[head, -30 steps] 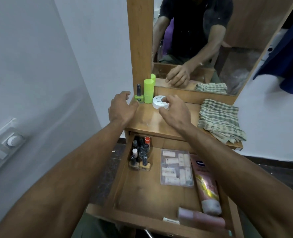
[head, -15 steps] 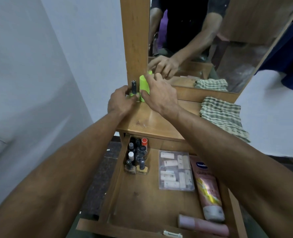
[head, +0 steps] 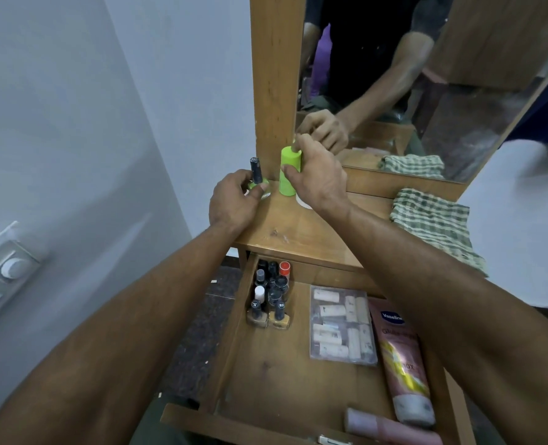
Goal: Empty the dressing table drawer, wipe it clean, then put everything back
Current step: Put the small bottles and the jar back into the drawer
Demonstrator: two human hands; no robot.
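Observation:
On the dressing table top (head: pixel 298 232), my right hand (head: pixel 317 181) grips a tall lime-green bottle (head: pixel 288 171) by the mirror frame. My left hand (head: pixel 234 200) pinches a small green nail polish bottle with a black cap (head: pixel 257 175) at the top's left corner. A white round tin (head: pixel 303 202) lies mostly hidden under my right wrist. Below, the open drawer (head: pixel 266 374) holds several nail polish bottles (head: pixel 271 297) at its back left, a clear packet of small sachets (head: pixel 341 326), a pink Vaseline tube (head: pixel 404 364) and a pink bottle (head: pixel 391 428) at the front.
A green checked cloth (head: pixel 436 226) lies folded on the right of the table top, hanging over its edge. The mirror (head: pixel 410 85) stands right behind the bottles. A white wall with a switch plate (head: pixel 9 271) is close on the left.
My right hand left the white tin and moved back-left to grip the lime-green bottle. My left hand closed on the small green nail polish bottle. The camera moved closer and left.

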